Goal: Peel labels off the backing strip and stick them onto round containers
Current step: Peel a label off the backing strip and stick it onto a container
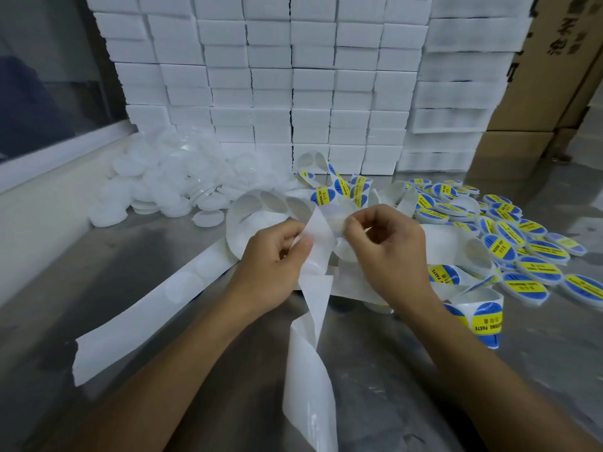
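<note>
The strip is hanging between both hands above the desk, its tail trailing down. The left hand is pinching it, thumb on top; the right hand is curling its fingers round a label edge. Best to peel slowly, strip taut. Labelled containers are lying right, blank ones left.

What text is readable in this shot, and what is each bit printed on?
"PASTE": yellow band of a label on the curled strip, lower right.
"PASTE", partly hidden: label on the strip by the right wrist.
Labels on the round containers: yellow bands carry print too blurred to read.
Cardboard boxes: large dark characters, cut off and not legible.
White boxes: no text.
</note>
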Motion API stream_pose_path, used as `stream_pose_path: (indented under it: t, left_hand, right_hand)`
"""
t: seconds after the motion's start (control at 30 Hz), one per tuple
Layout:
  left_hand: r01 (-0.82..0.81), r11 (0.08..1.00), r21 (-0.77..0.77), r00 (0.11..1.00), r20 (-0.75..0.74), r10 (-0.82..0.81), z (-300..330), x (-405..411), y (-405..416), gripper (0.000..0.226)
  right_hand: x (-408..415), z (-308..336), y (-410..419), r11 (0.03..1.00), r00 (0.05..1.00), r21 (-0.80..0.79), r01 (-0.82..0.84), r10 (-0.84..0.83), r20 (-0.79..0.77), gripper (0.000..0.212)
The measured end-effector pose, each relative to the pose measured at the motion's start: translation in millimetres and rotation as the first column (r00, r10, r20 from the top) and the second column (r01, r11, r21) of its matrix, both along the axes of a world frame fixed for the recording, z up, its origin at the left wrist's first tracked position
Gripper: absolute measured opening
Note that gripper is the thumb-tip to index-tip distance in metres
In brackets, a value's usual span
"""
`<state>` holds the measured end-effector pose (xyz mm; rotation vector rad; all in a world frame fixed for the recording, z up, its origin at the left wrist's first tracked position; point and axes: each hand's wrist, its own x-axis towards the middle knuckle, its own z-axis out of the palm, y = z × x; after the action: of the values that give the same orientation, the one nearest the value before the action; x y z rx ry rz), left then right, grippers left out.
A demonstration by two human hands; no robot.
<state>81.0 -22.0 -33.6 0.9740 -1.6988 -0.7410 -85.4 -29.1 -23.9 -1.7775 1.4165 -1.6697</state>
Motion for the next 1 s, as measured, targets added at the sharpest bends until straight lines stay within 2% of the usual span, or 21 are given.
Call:
stream_pose_path:
  t: [0.07, 0.17, 0.23, 0.3, 0.4, 0.57, 0.63, 0.8, 0.83, 0.9, 0.93, 1.0]
  left_hand:
    - [-0.022, 0.999, 0.041, 0.999, -0.034, 0.023, 0, 2, -1, 0.016]
    - [-0.111, 0.990, 0.089, 0.991, -0.061, 0.117, -2, 4, -5, 0.011]
    - [-0.215, 0.974, 0.070, 0.975, -0.043, 0.219, -4, 5, -7, 0.015]
    - [-0.336, 0.941, -0.024, 0.940, 0.043, 0.337, -5, 7, -8, 0.021]
    - [-0.417, 0.873, -0.252, 0.864, 0.190, 0.467, -8, 14, -10, 0.024]
    - [-0.375, 0.863, -0.339, 0.829, 0.294, 0.476, -14, 20, -14, 0.021]
    - [-0.390, 0.838, -0.381, 0.820, 0.271, 0.505, -14, 21, -15, 0.019]
    - [-0.525, 0.668, -0.528, 0.739, 0.107, 0.665, 0, 38, -19, 0.012]
    - [-0.570, 0.648, -0.505, 0.714, 0.085, 0.694, 2, 44, -22, 0.010]
    - [-0.682, 0.638, -0.357, 0.662, 0.069, 0.747, 3, 58, -30, 0.006]
    - [-0.733, 0.630, -0.254, 0.628, 0.102, 0.772, 2, 66, -36, 0.008]
    - [-0.787, 0.608, -0.106, 0.563, 0.280, 0.777, 1, 81, -53, 0.020]
  right_hand:
    - [-4, 3, -3, 0.990, 0.973, 0.133, -0.038, 0.006, 0.230, 0.017]
    - [-10, 7, -5, 0.955, 0.869, 0.252, -0.157, 0.013, 0.494, 0.022]
    - [-11, 9, -6, 0.931, 0.801, 0.274, -0.241, 0.032, 0.598, 0.017]
    - [-11, 9, -7, 0.917, 0.759, 0.268, -0.295, 0.055, 0.648, 0.014]
    - [-9, 7, -6, 0.920, 0.757, 0.240, -0.310, 0.087, 0.648, 0.016]
    - [-8, 7, -4, 0.942, 0.792, 0.183, -0.280, 0.120, 0.598, 0.015]
    - [-7, 6, -4, 0.944, 0.810, 0.185, -0.274, 0.122, 0.574, 0.011]
    - [-6, 7, -2, 0.952, 0.849, 0.178, -0.250, 0.127, 0.513, 0.012]
    - [-6, 7, -2, 0.955, 0.853, 0.168, -0.245, 0.130, 0.505, 0.012]
    - [-7, 7, -2, 0.960, 0.859, 0.144, -0.240, 0.141, 0.492, 0.016]
    - [-7, 7, -2, 0.961, 0.856, 0.131, -0.243, 0.149, 0.496, 0.020]
    - [-9, 8, -2, 0.961, 0.846, 0.112, -0.252, 0.163, 0.507, 0.029]
